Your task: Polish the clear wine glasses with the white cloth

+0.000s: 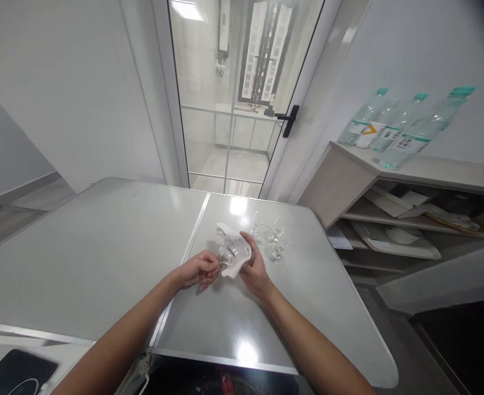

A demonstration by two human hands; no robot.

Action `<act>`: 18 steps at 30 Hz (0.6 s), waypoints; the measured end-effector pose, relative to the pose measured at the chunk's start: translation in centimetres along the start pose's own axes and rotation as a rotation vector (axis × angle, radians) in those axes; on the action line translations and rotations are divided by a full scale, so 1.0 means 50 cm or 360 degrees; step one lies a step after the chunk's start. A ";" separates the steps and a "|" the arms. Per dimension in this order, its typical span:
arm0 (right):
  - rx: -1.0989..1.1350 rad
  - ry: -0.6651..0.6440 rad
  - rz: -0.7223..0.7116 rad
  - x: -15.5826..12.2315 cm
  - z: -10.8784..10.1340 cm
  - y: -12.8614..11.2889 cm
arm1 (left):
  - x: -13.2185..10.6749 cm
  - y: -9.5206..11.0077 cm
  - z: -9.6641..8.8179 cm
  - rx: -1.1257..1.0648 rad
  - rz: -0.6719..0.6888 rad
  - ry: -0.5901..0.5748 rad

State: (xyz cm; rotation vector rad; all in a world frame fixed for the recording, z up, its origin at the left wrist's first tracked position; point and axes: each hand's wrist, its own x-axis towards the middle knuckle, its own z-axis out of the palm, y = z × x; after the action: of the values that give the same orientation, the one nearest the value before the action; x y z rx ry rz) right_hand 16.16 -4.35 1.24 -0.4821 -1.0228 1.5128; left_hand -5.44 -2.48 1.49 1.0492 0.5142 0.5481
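My left hand (204, 269) is closed, its thumb and fingers pinching the stem end of a transparent glass (227, 257) held on its side above the table. A white cloth (234, 267) wraps partly round the bowl of this glass. On the other side, my right hand (256, 269) grips the cloth, with the thumb along its outer edge and the glass bowl inside. Just beyond my right hand, several transparent stemmed glasses (274, 238) stand close together on the table; their outlines are faint against the grey top.
The grey table (114, 247) has a metal strip (195, 227) across it. Bottles (406, 141) with green caps stand on a wooden shelf unit (340, 170) to the right. Behind the table is a glass door (209, 137). A dark flat object (17, 373) lies at lower left.
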 end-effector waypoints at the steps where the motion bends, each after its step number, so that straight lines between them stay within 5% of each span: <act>1: 0.0001 -0.0014 0.0009 0.000 -0.002 -0.004 | -0.002 0.003 0.001 -0.0037 -0.0041 -0.0030; 12: -0.0372 -0.0032 0.0176 0.007 0.011 0.036 | 0.012 -0.024 0.008 0.0086 0.0014 0.0349; 18: -0.0432 0.0035 0.0115 0.014 -0.002 0.051 | 0.014 -0.030 0.009 0.0202 0.0054 0.0246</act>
State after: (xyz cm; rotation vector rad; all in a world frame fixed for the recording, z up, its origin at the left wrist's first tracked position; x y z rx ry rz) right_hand 14.62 -3.48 -0.73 -0.7319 -1.2112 1.4347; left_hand -4.34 -2.90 0.21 1.1435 0.6753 0.6364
